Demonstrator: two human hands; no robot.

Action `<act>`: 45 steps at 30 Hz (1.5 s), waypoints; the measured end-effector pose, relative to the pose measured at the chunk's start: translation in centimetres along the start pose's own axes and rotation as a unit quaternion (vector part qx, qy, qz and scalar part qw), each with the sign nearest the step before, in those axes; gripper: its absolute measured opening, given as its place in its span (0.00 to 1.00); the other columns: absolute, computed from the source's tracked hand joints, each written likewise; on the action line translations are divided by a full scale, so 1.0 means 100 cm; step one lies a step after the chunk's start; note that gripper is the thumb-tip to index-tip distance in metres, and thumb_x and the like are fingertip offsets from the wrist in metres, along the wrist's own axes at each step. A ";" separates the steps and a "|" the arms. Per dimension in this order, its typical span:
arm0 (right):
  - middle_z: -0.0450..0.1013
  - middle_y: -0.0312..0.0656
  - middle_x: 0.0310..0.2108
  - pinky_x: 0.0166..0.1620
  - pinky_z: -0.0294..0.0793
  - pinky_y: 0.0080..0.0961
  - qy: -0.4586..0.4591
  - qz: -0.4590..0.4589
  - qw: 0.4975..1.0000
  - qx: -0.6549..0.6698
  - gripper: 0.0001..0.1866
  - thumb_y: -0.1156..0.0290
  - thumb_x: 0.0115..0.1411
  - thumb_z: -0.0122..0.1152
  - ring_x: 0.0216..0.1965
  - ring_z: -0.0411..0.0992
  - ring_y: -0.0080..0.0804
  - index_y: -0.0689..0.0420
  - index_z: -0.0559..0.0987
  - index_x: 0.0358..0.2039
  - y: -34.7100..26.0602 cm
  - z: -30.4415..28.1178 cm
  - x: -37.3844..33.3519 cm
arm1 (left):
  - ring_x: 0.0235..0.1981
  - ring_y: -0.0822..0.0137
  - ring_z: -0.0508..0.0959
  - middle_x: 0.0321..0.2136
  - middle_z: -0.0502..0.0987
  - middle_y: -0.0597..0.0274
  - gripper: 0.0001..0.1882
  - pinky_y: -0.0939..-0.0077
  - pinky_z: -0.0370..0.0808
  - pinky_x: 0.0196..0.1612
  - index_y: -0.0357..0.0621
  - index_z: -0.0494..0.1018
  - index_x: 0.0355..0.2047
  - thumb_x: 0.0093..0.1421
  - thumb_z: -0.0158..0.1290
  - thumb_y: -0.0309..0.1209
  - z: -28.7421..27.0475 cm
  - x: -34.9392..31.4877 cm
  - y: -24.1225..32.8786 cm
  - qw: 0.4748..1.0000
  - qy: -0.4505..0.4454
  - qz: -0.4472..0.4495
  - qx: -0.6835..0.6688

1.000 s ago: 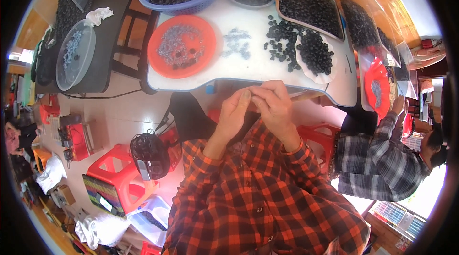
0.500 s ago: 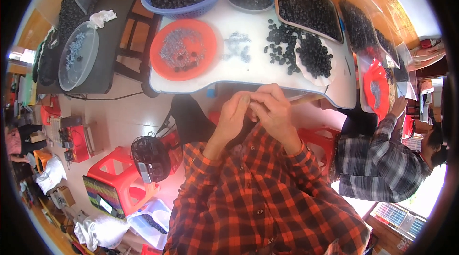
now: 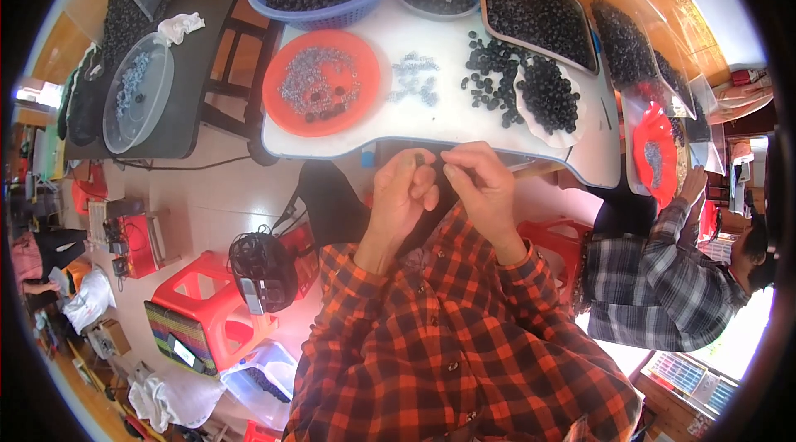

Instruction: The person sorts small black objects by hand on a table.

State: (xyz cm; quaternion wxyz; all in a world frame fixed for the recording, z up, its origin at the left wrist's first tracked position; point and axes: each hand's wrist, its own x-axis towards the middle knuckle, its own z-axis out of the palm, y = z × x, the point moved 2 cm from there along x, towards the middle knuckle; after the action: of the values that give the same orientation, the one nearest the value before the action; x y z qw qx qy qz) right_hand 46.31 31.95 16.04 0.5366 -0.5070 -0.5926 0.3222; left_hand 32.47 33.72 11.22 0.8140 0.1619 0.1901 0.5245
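My left hand [image 3: 400, 195] and my right hand [image 3: 483, 193] are raised in front of the table's near edge, a small gap between their fingertips. The left thumb and forefinger pinch a small dark piece, mostly covered by the fingers. My right thumb and forefinger are also pinched together; what they hold is too small to make out. Beyond the hands, small clear pieces [image 3: 413, 79] lie loose on the white table [image 3: 348, 142]. An orange-red plate [image 3: 283, 120] to their left bears more clear pieces and a few black ones. Loose black round parts [image 3: 489, 77] are scattered to the right.
At the back stand a blue basket [image 3: 327, 19], a round bowl [image 3: 439, 16] and a metal tray [image 3: 543, 62], all with black parts. A white dish [image 3: 557, 140] holds more. Red stools [image 3: 211, 293] flank me; a person in grey plaid [image 3: 663, 284] sits right.
My hands, which were touching at the fingertips, have drawn a little apart. The left fingers have opened out slightly around the pinched dark piece. The view has shifted slightly.
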 end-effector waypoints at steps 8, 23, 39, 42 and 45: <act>0.72 0.39 0.36 0.35 0.74 0.19 -0.024 0.084 0.995 0.050 0.10 0.84 0.56 0.61 0.35 0.73 0.24 0.62 0.81 0.39 -0.010 0.006 -0.002 | 0.21 0.77 0.66 0.23 0.70 0.67 0.12 0.80 0.72 0.23 0.36 0.73 0.40 0.69 0.46 0.33 0.006 -0.001 -0.008 0.995 -0.007 -0.013 0.098; 0.68 0.39 0.39 0.33 0.76 0.17 -0.017 0.111 0.977 0.181 0.04 0.84 0.60 0.57 0.31 0.73 0.22 0.66 0.77 0.36 0.004 0.002 0.000 | 0.24 0.74 0.71 0.28 0.74 0.62 0.14 0.76 0.76 0.27 0.34 0.74 0.43 0.70 0.45 0.34 0.012 -0.004 -0.005 0.999 0.001 -0.020 0.047; 0.68 0.39 0.40 0.38 0.76 0.17 -0.027 0.040 0.995 0.085 0.06 0.85 0.60 0.56 0.34 0.75 0.22 0.65 0.78 0.38 0.011 0.000 -0.002 | 0.27 0.75 0.74 0.29 0.76 0.62 0.14 0.76 0.80 0.32 0.33 0.73 0.44 0.69 0.45 0.32 0.008 -0.002 -0.006 0.995 0.029 0.002 0.095; 0.68 0.39 0.40 0.37 0.76 0.17 -0.025 0.041 0.996 0.072 0.06 0.85 0.60 0.56 0.34 0.75 0.22 0.65 0.77 0.37 0.009 -0.002 -0.001 | 0.28 0.74 0.75 0.29 0.76 0.61 0.15 0.74 0.81 0.32 0.32 0.73 0.46 0.70 0.45 0.33 0.011 -0.002 -0.004 0.996 0.026 0.009 0.088; 0.68 0.39 0.39 0.37 0.75 0.17 -0.025 0.023 0.999 0.037 0.06 0.85 0.60 0.57 0.35 0.75 0.23 0.64 0.77 0.38 0.010 -0.003 0.000 | 0.29 0.74 0.76 0.30 0.76 0.61 0.15 0.74 0.81 0.34 0.32 0.73 0.46 0.69 0.45 0.32 0.010 -0.001 -0.006 0.995 0.020 0.018 0.095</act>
State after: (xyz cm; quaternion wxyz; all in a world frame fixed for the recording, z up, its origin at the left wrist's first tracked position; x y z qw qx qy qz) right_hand 46.89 32.15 15.23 0.5325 -0.4923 -0.5816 0.3685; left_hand 33.41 33.28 11.87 0.7813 0.2313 0.2528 0.5218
